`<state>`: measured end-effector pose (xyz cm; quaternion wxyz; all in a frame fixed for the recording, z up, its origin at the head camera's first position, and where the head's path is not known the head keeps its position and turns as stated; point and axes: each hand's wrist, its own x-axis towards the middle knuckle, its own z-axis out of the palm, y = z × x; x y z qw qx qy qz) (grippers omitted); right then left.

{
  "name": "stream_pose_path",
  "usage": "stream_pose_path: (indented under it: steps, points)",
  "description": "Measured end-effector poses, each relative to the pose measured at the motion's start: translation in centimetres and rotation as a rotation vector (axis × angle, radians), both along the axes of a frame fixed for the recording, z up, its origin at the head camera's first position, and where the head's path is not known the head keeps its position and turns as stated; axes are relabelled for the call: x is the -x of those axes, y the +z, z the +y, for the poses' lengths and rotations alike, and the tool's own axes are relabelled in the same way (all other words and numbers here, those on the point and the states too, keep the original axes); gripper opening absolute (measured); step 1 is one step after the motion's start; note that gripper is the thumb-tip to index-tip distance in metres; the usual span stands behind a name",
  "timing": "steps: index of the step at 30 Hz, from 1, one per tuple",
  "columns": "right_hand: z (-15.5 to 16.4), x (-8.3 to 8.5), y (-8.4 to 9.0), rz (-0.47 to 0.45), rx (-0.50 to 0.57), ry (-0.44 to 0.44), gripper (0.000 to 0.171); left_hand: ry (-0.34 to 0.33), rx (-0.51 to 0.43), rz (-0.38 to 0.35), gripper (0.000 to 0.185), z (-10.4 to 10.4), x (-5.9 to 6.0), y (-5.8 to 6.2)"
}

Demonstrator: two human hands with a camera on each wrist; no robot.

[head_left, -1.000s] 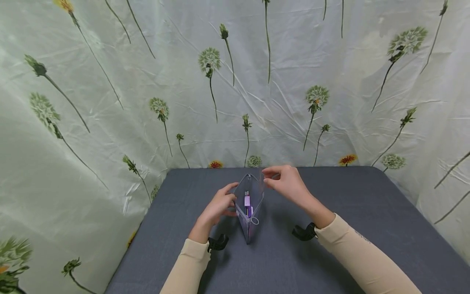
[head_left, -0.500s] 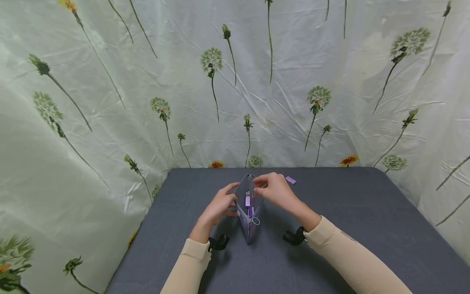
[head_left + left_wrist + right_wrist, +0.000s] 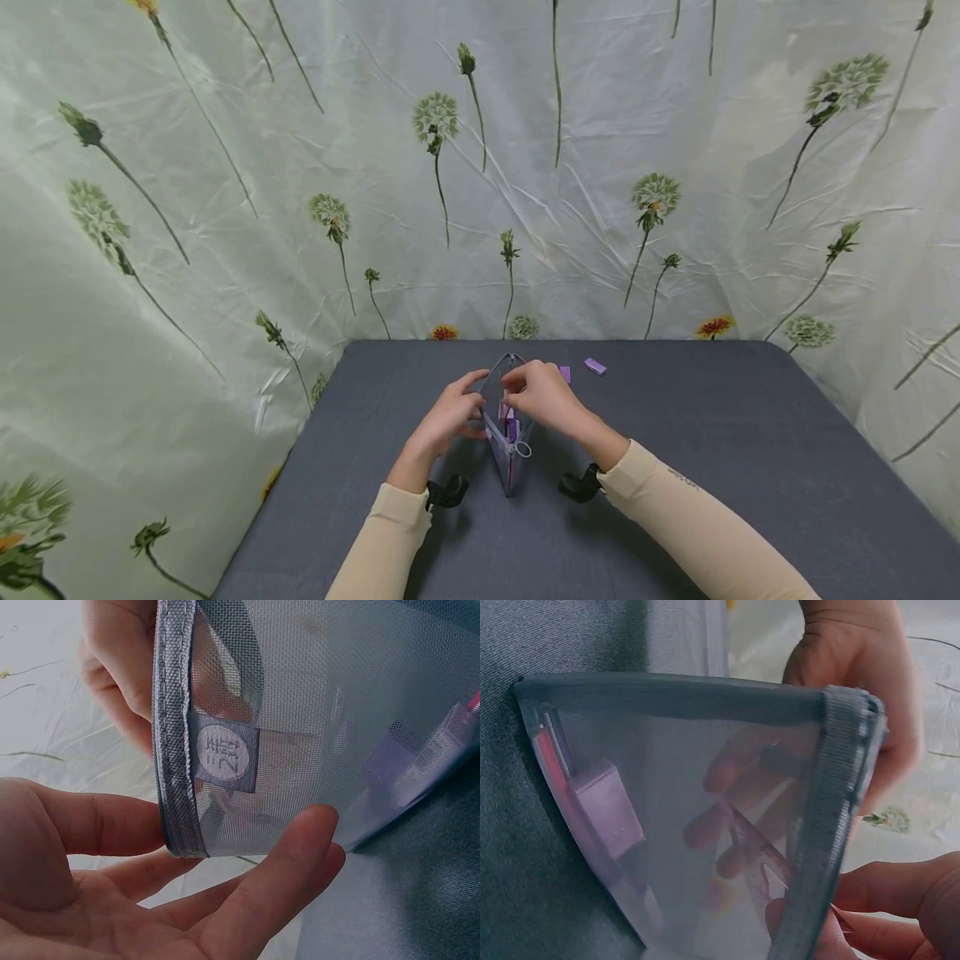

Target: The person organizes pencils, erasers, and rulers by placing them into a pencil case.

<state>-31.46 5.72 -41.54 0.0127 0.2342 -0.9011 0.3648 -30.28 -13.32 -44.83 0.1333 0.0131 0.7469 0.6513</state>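
A clear mesh pouch [image 3: 508, 454] with grey trim stands mouth-up on the grey table [image 3: 720, 467]. Inside it lie small purple blocks [image 3: 604, 806] and a red stick [image 3: 551, 761]. My left hand [image 3: 468, 408] holds the pouch's left wall, the grey rim [image 3: 176, 787] pinched between thumb and fingers. My right hand [image 3: 517, 387] is over the mouth, with its fingertips [image 3: 885, 900] pinching the trim at the right side. The left hand's fingers show through the mesh in the right wrist view.
Two small purple pieces [image 3: 564, 374] [image 3: 595, 366] lie on the table just beyond my right hand. A floral sheet [image 3: 225, 208] hangs behind and to both sides of the table. Bare grey surface lies to the right and near me.
My right hand has moved left from beside the pouch to over its mouth. The two purple pieces behind it have come into view. My left hand has stayed put.
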Motion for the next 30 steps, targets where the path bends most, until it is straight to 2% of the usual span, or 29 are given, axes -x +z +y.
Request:
stream_pose_path:
  steps: [4,8,13,22,30]
  points:
    - [-0.4,0.2,-0.3,-0.011,-0.019,0.011,0.027,-0.006,0.0,0.004,0.056,0.0,0.0,0.0]
    - [-0.6,0.3,-0.4,-0.063,-0.027,0.017,0.03,-0.01,0.002,0.004,0.058,-0.1,0.1,0.0]
    - [0.0,0.7,-0.4,-0.071,0.016,-0.013,0.03,-0.014,-0.005,0.01,0.058,0.0,0.2,-0.2]
    - [3.3,3.4,0.5,0.032,0.06,-0.152,0.028,0.004,-0.004,0.02,0.06,0.3,0.3,-0.2]
    - [5.7,5.4,0.0,-0.016,0.056,-0.17,0.032,0.001,0.002,0.026,0.06,0.1,0.1,-0.5]
